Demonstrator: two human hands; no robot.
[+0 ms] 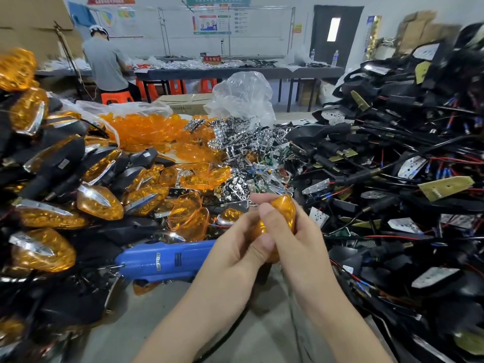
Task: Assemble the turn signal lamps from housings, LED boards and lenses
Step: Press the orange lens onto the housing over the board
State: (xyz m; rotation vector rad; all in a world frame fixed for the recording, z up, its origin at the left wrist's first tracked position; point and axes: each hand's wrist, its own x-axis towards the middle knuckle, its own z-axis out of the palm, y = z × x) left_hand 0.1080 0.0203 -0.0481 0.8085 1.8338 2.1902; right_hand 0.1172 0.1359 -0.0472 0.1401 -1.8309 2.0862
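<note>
Far back in the workshop room, a person in a grey shirt (104,64) sits at a long dark table. Up close, the grey tabletop (157,320) is almost buried in parts. Along its left edge lies a heap of finished orange-and-black lamps with silver trim (52,179). Toward the far edge sits a pile of loose see-through orange plastic lenses (146,127). Next to it is a heap of shiny silver and green LED boards (243,145), with a crumpled clear plastic bag (243,95) behind it. The right edge is covered by black plastic housings with red and black wires (392,153). A blue plastic power screwdriver (167,259) lies just beside the left hand (233,252), near the front edge. Over the middle of the front edge, the left hand and the right hand (296,244) both curl tight round one rounded orange lens (285,208), with the thumbs pressing on it. The hands hide what is under it, so I cannot tell if a housing is there. It looks like the lens is being pushed onto a lamp. Next it likely needs a firm, even squeeze until it sits flat, and then maybe the blue tool to fasten it.
</note>
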